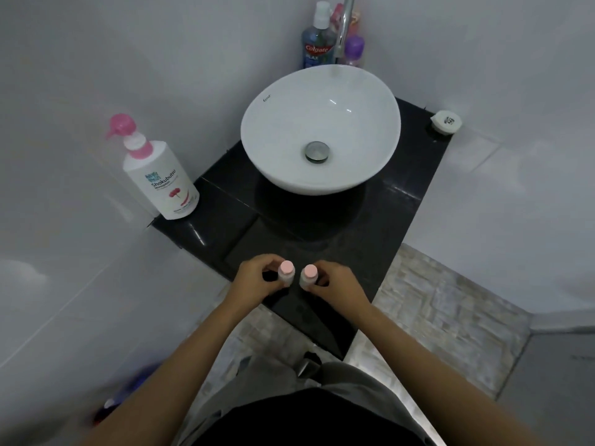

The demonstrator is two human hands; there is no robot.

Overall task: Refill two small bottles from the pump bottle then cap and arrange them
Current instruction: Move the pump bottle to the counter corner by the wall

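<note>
Pink-capped small bottles (286, 273) (308, 277), already closed, are gripped side by side before the basin (320, 130) by left hand (257, 280) and right hand (338, 281); only arrangement is judged outstanding, pump bottle (159, 175) left of the basin.

tabletop (380, 226): black, glossy
on it: white basin (380, 101), pump bottle (161, 181), two small bottles (286, 273), white round lid (446, 122)

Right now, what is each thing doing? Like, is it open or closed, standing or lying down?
Left small bottle: upright on the counter, pink cap on, held by the left hand.
Right small bottle: upright, pink cap on, held by the right hand.
Pump bottle: standing, untouched, pump on.
Sink: looks dry, drain plug in place.
Mouthwash bottle: standing, capped.
</note>
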